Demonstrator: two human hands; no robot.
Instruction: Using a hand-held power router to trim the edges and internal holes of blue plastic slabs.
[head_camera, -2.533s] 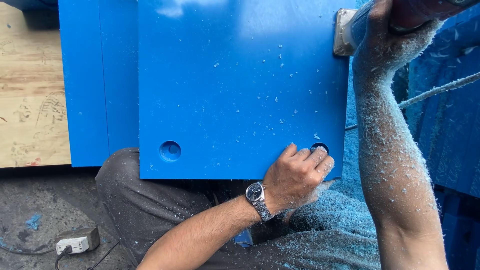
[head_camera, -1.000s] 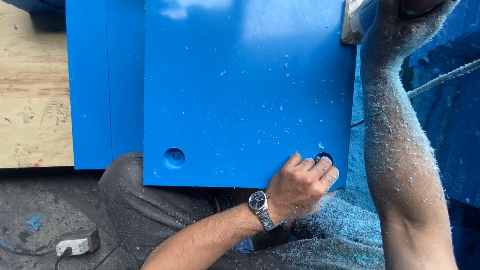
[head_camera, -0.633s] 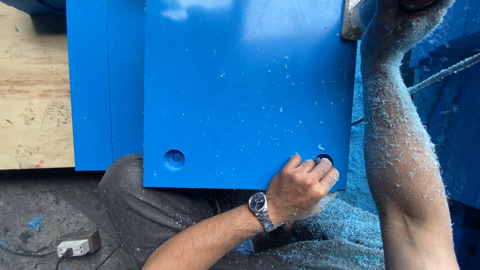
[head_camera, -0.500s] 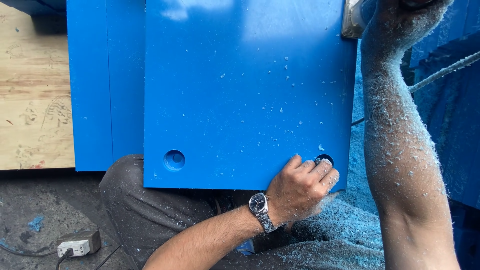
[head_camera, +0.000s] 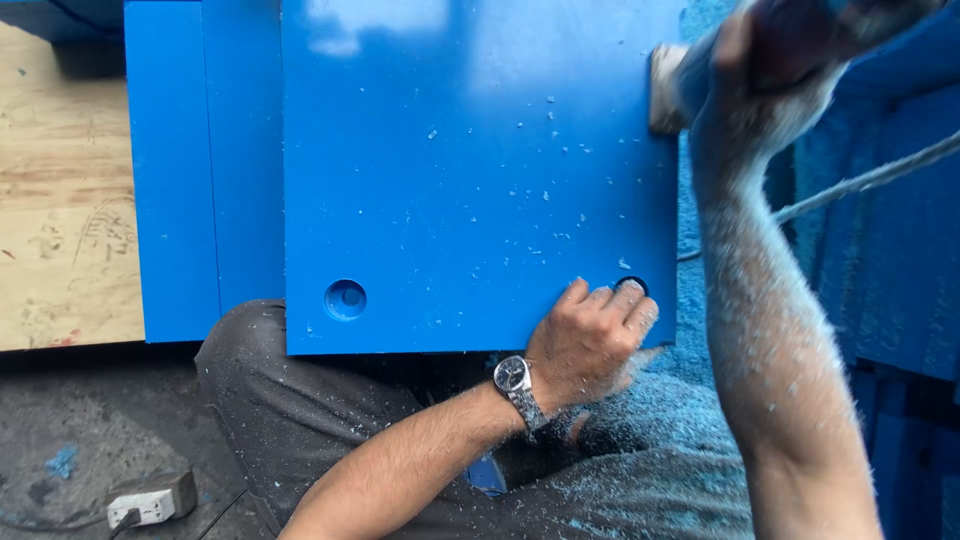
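Head view: a blue panel (head_camera: 470, 170) lies across the person's lap, its near edge over the grey trousers (head_camera: 300, 420). Two round recesses sit near that edge, one hole (head_camera: 345, 299) at the left, the other at the right corner, half covered. The left hand (head_camera: 590, 340), a wristwatch (head_camera: 518, 385) on its wrist, clasps the panel's near right corner, fingers (head_camera: 625, 305) on top beside the right hole. The right hand (head_camera: 770, 70) is clenched around a power tool (head_camera: 670, 90), blurred, which touches the panel's right edge; a cable (head_camera: 870, 180) runs off to the right. Blue shavings coat the right forearm and the lap. A second blue panel (head_camera: 190, 170) lies under the first, to its left, upon plywood (head_camera: 60, 200). A socket block (head_camera: 150, 498) lies on the floor, lower left.
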